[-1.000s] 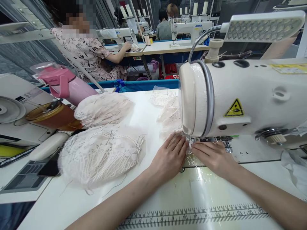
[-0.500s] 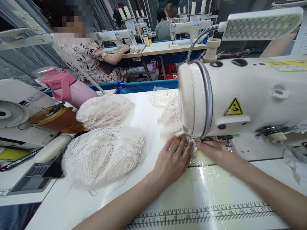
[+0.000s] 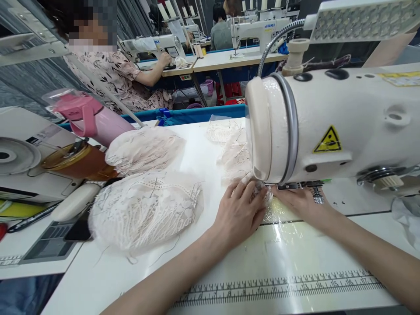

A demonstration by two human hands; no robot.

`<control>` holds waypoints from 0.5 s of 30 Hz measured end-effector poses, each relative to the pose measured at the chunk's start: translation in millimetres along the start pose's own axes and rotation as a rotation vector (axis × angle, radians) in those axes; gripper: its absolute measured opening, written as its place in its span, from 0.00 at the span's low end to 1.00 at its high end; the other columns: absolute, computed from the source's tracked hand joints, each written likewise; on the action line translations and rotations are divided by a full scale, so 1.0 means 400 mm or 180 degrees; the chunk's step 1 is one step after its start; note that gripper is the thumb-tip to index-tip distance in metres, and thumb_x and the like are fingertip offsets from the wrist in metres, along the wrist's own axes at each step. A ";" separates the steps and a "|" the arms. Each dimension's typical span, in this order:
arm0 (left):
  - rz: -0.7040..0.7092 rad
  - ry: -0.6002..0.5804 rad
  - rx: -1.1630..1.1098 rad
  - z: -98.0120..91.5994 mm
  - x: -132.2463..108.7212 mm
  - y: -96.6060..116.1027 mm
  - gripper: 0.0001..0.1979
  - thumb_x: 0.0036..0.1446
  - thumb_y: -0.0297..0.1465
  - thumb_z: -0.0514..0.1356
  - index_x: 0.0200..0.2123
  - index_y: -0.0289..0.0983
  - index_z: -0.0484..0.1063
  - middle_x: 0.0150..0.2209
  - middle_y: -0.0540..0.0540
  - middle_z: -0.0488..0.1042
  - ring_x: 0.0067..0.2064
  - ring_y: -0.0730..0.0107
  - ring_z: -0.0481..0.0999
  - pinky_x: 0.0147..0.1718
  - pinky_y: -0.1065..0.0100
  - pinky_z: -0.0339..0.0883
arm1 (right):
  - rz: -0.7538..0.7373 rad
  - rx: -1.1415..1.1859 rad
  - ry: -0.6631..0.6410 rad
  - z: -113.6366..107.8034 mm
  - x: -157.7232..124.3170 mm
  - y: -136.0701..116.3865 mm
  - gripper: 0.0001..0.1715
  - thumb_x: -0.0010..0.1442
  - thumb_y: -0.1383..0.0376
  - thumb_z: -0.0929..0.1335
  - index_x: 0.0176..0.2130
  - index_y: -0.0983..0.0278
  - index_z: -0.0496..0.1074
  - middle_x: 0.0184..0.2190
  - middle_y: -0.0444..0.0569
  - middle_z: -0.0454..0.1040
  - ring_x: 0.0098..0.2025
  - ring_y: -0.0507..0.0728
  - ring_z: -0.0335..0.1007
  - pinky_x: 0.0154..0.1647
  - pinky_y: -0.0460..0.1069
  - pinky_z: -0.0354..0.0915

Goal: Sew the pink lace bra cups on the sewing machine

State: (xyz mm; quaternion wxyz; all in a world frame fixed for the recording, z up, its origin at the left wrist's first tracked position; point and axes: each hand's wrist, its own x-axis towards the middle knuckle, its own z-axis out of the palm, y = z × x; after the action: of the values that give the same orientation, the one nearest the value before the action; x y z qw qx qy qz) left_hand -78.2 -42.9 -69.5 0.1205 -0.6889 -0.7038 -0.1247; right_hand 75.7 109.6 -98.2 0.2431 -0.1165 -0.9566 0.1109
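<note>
My left hand (image 3: 239, 211) lies on the white table with its fingers close together, pressing a small piece of pale lace (image 3: 262, 196) just under the head of the cream sewing machine (image 3: 331, 122). My right hand (image 3: 299, 202) rests on the other side of the needle area, its fingers flat on the same lace piece. More lace (image 3: 233, 156) trails away behind the machine head. The needle itself is hidden by the machine head.
Two piles of lace pieces (image 3: 146, 208) (image 3: 144, 148) lie left of my hands. A pink bottle (image 3: 95, 118), a brown jar (image 3: 77, 161) and a phone (image 3: 80, 229) sit at far left. A ruler strip (image 3: 278, 286) runs along the front edge. Other people sew behind.
Both hands have edged forward toward the machine head, pushing the lace piece under it. The view has tipped slightly downward.
</note>
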 end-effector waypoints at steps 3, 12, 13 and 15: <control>0.0157 0.0162 0.0106 0.006 -0.004 0.002 0.17 0.63 0.36 0.54 0.53 0.36 0.69 0.51 0.39 0.71 0.53 0.55 0.70 0.54 0.52 0.62 | -0.0226 -0.0211 -0.0087 -0.027 0.000 -0.005 0.20 0.64 0.65 0.61 0.52 0.48 0.72 0.43 0.42 0.78 0.40 0.56 0.74 0.33 0.51 0.69; 0.0710 0.0574 0.0273 0.023 -0.022 0.007 0.15 0.65 0.29 0.53 0.52 0.30 0.70 0.50 0.41 0.76 0.54 0.61 0.73 0.57 0.58 0.65 | -0.0837 -0.1209 0.0528 -0.057 0.012 -0.041 0.09 0.62 0.60 0.67 0.41 0.58 0.76 0.40 0.39 0.79 0.35 0.53 0.74 0.40 0.52 0.58; 0.0685 0.0594 0.0249 0.022 -0.021 0.007 0.15 0.65 0.29 0.53 0.52 0.30 0.70 0.50 0.41 0.76 0.54 0.61 0.74 0.57 0.58 0.65 | -0.0797 -0.1191 0.0518 -0.055 0.011 -0.043 0.09 0.62 0.60 0.67 0.41 0.58 0.76 0.40 0.38 0.79 0.35 0.53 0.74 0.39 0.52 0.58; 0.0645 0.0615 0.0192 0.019 -0.018 0.007 0.15 0.65 0.31 0.54 0.52 0.31 0.71 0.50 0.42 0.76 0.53 0.61 0.75 0.57 0.57 0.65 | -0.0711 -0.1167 0.0490 -0.051 0.008 -0.044 0.10 0.62 0.60 0.66 0.41 0.57 0.77 0.40 0.37 0.79 0.33 0.52 0.73 0.38 0.52 0.57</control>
State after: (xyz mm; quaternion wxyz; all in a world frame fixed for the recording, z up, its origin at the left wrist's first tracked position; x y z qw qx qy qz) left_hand -75.2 -47.0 -79.1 0.2203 -0.7373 -0.6192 -0.1565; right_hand 80.0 97.0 -74.5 0.3009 -0.0603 -0.9463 -0.1015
